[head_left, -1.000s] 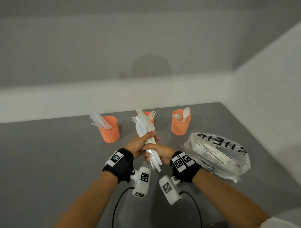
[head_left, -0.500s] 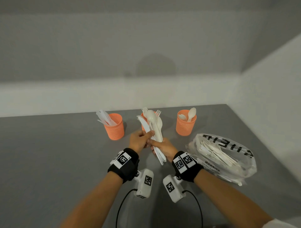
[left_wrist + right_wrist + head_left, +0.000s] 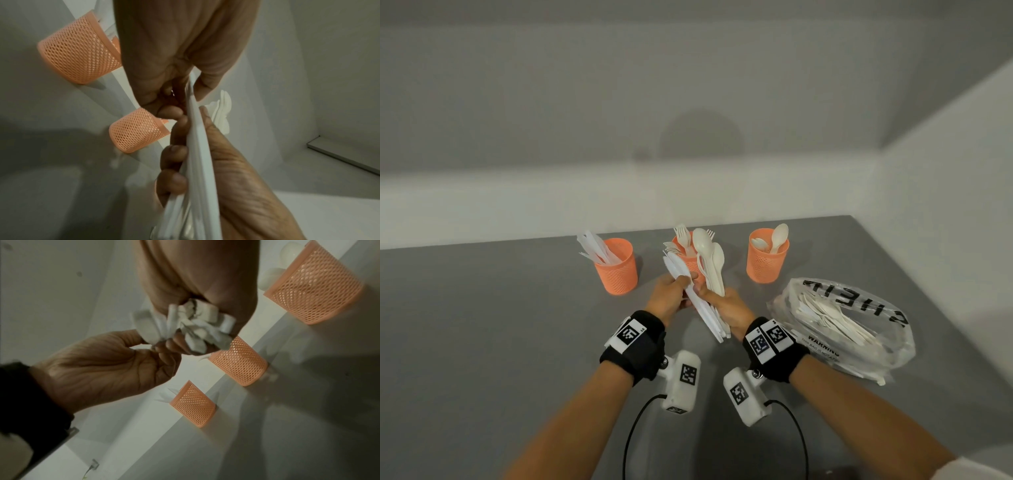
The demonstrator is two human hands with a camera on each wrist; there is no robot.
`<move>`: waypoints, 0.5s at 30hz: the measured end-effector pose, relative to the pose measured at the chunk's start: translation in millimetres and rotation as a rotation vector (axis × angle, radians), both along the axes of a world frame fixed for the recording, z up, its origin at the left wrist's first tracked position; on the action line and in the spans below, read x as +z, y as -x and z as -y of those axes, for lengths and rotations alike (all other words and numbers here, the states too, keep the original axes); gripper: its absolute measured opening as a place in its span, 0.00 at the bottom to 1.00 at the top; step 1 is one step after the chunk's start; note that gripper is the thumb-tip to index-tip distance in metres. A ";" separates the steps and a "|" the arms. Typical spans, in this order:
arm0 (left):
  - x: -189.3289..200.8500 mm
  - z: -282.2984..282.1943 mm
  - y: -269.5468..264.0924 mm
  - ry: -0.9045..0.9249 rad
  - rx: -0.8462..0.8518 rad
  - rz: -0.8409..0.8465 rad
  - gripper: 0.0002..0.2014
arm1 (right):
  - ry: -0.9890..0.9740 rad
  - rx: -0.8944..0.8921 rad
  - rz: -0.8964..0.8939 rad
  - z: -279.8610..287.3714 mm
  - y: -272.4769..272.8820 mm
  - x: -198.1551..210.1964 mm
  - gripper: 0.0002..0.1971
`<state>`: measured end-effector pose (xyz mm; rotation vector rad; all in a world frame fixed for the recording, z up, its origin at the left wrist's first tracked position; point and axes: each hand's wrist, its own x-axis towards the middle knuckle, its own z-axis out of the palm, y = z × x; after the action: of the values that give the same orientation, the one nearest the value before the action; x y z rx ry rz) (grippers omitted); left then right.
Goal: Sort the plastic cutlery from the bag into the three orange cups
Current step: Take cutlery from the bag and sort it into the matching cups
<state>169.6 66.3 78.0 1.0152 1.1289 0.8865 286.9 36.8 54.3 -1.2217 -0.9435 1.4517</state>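
Your right hand (image 3: 729,308) grips a mixed cutlery bundle (image 3: 702,281), fingers curled round the handles. Your left hand (image 3: 669,296) pinches the white knives (image 3: 681,274) at the bundle's left edge. Beyond the grip stand three orange cups (image 3: 617,270); the bag (image 3: 842,322) lies right of it on the table (image 3: 482,342).

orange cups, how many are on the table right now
3, in a row at the back of the table: the left cup with knives, the middle cup with forks, partly hidden behind the held cutlery, and the right cup with spoons.
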 end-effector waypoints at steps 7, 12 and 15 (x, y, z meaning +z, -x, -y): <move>-3.1 0.9 -9.8 -0.015 0.010 -0.098 0.12 | -0.027 0.006 -0.046 -0.9 0.8 2.2 0.13; -3.6 -7.3 4.0 -0.002 0.117 0.001 0.12 | 0.064 0.002 0.105 -2.8 -4.5 0.7 0.09; -2.9 -17.1 22.3 -0.031 0.239 0.075 0.11 | 0.106 -0.008 0.076 -5.4 -13.2 -4.4 0.08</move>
<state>147.3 83.4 75.0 0.8754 1.1917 1.1262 300.1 42.3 49.9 -1.3652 -0.9212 1.4733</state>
